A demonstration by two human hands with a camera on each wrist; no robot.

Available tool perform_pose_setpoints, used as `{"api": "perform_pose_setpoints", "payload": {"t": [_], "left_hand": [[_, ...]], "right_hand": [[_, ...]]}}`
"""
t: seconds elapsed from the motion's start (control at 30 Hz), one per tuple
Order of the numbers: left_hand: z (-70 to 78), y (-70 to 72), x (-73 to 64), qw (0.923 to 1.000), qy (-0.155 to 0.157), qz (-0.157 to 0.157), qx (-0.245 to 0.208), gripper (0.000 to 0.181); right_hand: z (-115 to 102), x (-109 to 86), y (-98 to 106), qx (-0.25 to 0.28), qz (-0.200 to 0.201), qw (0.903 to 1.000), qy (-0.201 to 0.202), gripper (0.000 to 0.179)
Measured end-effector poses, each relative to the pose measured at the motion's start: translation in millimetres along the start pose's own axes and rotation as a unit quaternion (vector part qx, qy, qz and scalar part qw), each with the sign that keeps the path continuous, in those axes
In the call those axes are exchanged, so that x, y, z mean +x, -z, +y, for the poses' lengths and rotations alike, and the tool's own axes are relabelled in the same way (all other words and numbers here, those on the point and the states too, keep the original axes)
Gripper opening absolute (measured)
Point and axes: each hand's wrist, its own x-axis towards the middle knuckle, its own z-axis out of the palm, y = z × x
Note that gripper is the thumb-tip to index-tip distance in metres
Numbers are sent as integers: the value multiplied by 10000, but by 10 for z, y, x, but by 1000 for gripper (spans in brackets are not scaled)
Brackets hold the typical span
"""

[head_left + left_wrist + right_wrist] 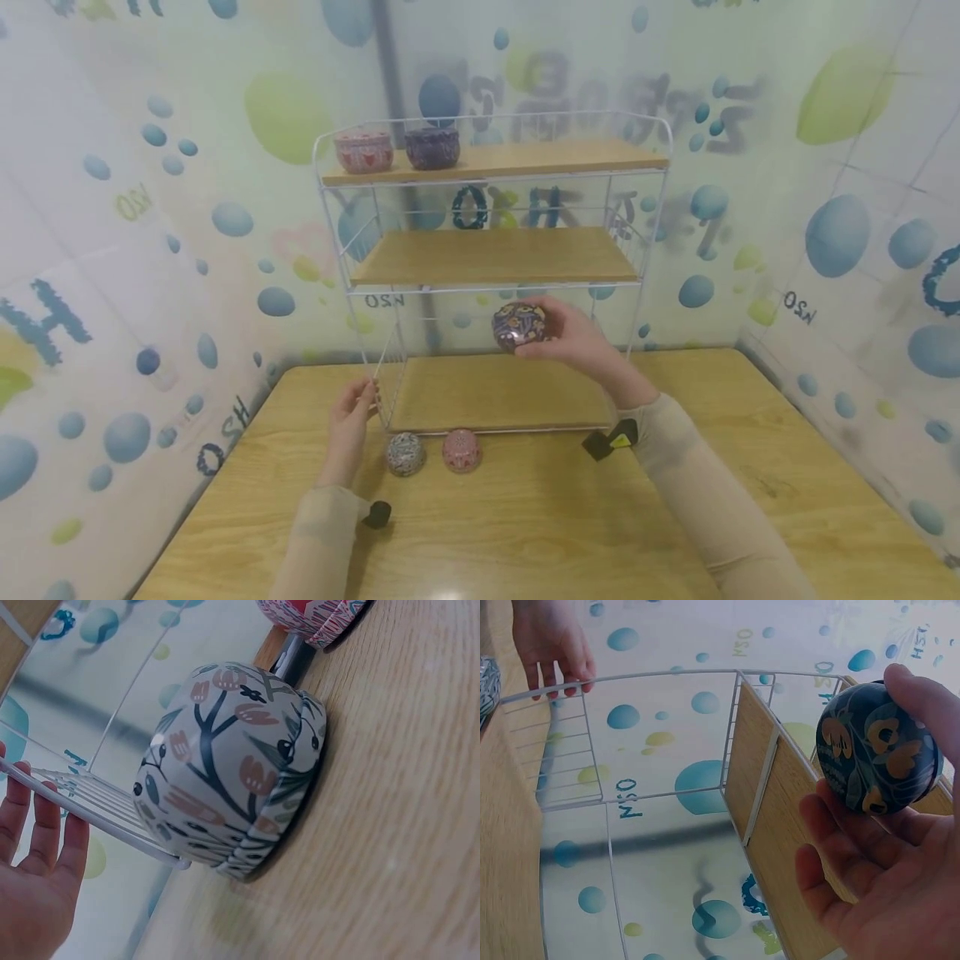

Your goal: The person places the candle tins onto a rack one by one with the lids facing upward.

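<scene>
In my right hand [573, 337] I hold a round dark-blue tin with orange and yellow flowers [519, 327], thumb on one side and fingers on the other. It is raised in front of the rack, below the middle shelf. The right wrist view shows this tin [877, 750] up close. My left hand [352, 417] grips the white wire side of the shelf rack [495, 287] low on the left; its fingers [46, 825] touch the wire. Near that hand, a white floral tin [406, 454] and a pink tin [461, 451] stand on the table before the bottom shelf.
On the top shelf [555, 156] a pink tin with red hearts [364, 152] and a dark purple tin [432, 148] stand at the left. The rack has a wooden middle shelf [495, 254] and bottom shelf [502, 392]. It stands on a wooden table [525, 525] against patterned walls.
</scene>
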Motion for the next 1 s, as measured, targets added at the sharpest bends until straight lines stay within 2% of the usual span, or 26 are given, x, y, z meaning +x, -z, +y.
{"api": "perform_pose_setpoints", "payload": {"t": [0.07,0.13,0.3,0.37,0.67,1.0], "left_hand": [[5,-1,-15,10000,-21,-43,33,30],[80,-20,-63,9999,-41,-80,78,29],[66,-28,-62,9998,-162,-81,91,33],[-11,-13,-18,9997,-200,-56,101,36],[-29,-5,6,9996,-234,-29,156,31],[-14,4,0,9996,-186,-54,186,32]], "right_hand": [[-20,-2,11,9,10,10000,-38,67],[-46,-1,21,58,-13,10000,-10,66],[-118,10,48,149,-130,9998,92,64],[-136,17,58,162,-167,9997,98,64],[-187,90,106,84,-71,9999,-45,65],[-323,151,159,-143,-40,9997,213,64]]}}
